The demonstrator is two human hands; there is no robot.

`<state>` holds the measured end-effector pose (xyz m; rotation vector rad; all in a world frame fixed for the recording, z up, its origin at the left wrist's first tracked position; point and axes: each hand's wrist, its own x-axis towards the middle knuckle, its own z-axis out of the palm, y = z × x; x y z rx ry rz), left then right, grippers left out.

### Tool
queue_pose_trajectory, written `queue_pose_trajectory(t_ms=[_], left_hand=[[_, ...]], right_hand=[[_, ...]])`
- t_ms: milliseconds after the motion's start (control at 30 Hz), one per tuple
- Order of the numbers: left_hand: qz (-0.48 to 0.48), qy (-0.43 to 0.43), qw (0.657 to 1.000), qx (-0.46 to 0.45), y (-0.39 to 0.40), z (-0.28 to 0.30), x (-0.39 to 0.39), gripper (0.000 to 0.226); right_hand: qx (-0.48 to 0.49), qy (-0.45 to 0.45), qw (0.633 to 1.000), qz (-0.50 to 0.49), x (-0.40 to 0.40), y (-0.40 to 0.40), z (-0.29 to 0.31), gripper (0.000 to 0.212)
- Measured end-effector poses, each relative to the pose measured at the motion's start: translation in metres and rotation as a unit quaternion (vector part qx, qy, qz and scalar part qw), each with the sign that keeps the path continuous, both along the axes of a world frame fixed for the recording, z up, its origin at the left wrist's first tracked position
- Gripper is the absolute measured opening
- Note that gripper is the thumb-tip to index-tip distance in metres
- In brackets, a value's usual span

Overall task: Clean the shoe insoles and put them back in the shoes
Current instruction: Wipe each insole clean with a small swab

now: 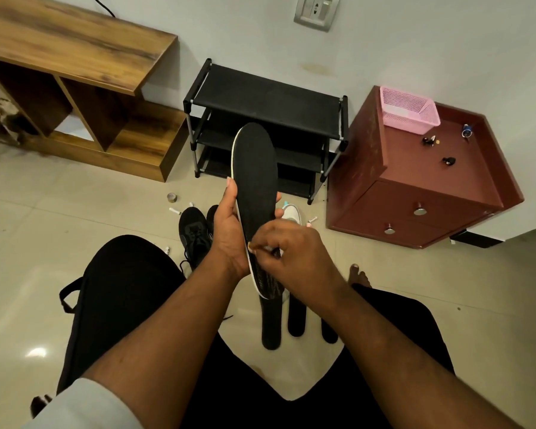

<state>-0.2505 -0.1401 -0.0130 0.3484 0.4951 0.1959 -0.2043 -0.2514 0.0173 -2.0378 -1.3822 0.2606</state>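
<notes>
The left hand (229,224) gripped the long black foam insole (254,181) upright, steadying it so the right hand (294,252), pinching something small, could work its heel.

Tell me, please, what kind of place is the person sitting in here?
Probably a room in a home, perhaps near the entrance. A black shoe rack stands against the wall between a wooden shelf unit and a small red-brown cabinet with a pink basket on top. The floor is tiled.
</notes>
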Motion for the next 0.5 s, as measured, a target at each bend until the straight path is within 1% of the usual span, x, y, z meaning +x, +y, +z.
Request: queue_pose_trajectory(t_ms=[100, 267, 400, 500], left_hand=[[-0.011, 0.001, 1.000, -0.017, 0.002, -0.002, 0.000, 0.086], [0.002, 0.029, 0.999, 0.019, -0.004, -0.005, 0.000, 0.080], [-0.003, 0.030, 1.000, 0.000, 0.002, -0.005, 0.000, 0.082], [-0.043, 0.015, 0.999, -0.006, 0.004, -0.004, 0.002, 0.086]], right_hand=[[-0.014, -0.024, 0.999, 0.042, -0.003, -0.008, -0.001, 0.013], [0.009, -0.052, 0.997, 0.054, 0.013, 0.009, 0.006, 0.012], [0.002, -0.061, 0.995, 0.081, 0.011, 0.007, 0.005, 0.013], [-0.011, -0.050, 0.993, 0.111, 0.003, -0.011, -0.004, 0.013]])
